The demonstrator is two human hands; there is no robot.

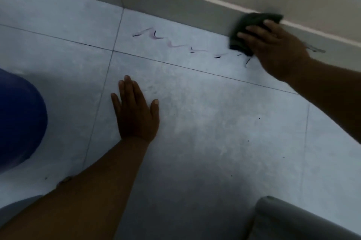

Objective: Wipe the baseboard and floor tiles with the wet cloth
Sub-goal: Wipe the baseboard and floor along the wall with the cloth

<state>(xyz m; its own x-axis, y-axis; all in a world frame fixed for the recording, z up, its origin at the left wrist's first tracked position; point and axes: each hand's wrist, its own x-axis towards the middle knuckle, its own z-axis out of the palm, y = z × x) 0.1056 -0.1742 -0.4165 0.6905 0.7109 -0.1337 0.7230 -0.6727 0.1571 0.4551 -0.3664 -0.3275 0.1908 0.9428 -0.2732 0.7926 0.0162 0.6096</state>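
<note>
Right hand pressing the dark wet cloth flat-fingered where baseboard meets floor tiles, left hand splayed open on 1 tile; apparently mid-wipe, ink scribbles alongside likely needing passes next.

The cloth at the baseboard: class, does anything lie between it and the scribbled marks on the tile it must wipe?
Nothing visible does. The cloth, under the right hand, already touches the nearest marks; the left hand rests flat well clear.
</note>
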